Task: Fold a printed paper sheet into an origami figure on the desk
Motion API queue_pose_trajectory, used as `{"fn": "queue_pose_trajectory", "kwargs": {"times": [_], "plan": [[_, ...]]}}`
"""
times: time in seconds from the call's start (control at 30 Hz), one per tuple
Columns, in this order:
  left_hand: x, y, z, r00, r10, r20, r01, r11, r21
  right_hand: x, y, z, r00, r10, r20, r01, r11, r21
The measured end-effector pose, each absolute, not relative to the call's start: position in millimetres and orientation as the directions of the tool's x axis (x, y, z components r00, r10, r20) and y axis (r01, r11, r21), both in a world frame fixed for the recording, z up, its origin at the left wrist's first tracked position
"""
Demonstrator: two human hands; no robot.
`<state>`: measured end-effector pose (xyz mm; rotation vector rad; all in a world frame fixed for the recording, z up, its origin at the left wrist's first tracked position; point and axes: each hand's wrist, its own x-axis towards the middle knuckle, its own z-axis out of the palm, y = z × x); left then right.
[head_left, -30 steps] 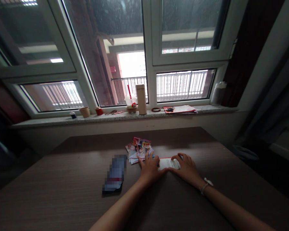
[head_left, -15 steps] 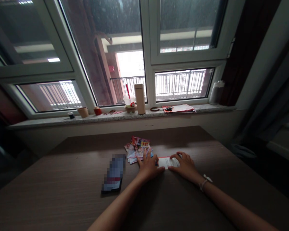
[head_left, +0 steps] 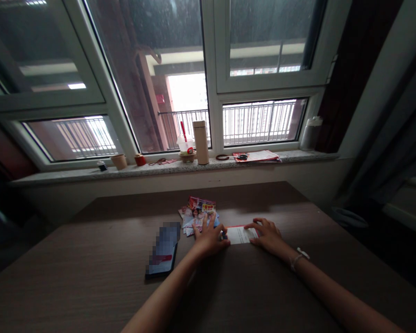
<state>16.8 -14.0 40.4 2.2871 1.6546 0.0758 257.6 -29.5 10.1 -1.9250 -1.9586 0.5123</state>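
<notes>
A white sheet of paper with a red edge (head_left: 240,234) lies flat on the dark wooden table (head_left: 90,277). My left hand (head_left: 208,237) rests at the sheet's left end, fingers spread and lying over a pile of colourful printed cards (head_left: 198,213). My right hand (head_left: 268,235) presses flat on the sheet's right end, fingers stretched toward its far edge. A thin bracelet sits on my right wrist. Neither hand grips anything.
A phone (head_left: 163,249) lies on the table left of my left hand. On the stone windowsill (head_left: 72,175) stand a tall beige flask (head_left: 201,142), a drink cup with a red straw (head_left: 186,144), small pots, scissors and red papers (head_left: 258,156). A dark curtain hangs at right.
Both hands have slid a little farther from me along the paper, the left hand moving slightly left onto the cards. The view has shifted a bit.
</notes>
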Motion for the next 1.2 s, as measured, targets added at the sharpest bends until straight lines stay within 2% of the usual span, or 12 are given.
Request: {"fn": "queue_pose_trajectory", "kwargs": {"times": [0.43,0.73,0.8,0.9,1.0,1.2], "plan": [[1,-6,40,0.387,0.894,-0.227,0.902,-0.315,0.297,287,-15,-6,-0.175,0.984,0.028,0.858,0.167,-0.486],[-5,-9,40,0.406,0.889,-0.213,0.893,-0.337,0.297,296,-12,-7,-0.190,0.982,0.005,0.839,0.164,-0.519],[-4,-11,39,0.401,0.899,-0.175,0.893,-0.341,0.292,292,-16,-4,-0.163,0.986,0.018,0.837,0.148,-0.527],[4,-16,35,0.405,0.914,-0.033,0.887,-0.385,0.254,282,-25,2,-0.140,0.989,0.055,0.833,0.147,-0.533],[14,-21,28,0.389,0.920,0.053,0.891,-0.391,0.232,269,-35,8,-0.118,0.986,0.115,0.856,0.160,-0.492],[28,-23,20,0.312,0.943,0.112,0.909,-0.331,0.253,250,-43,7,-0.053,0.981,0.184,0.906,0.125,-0.405]]}}
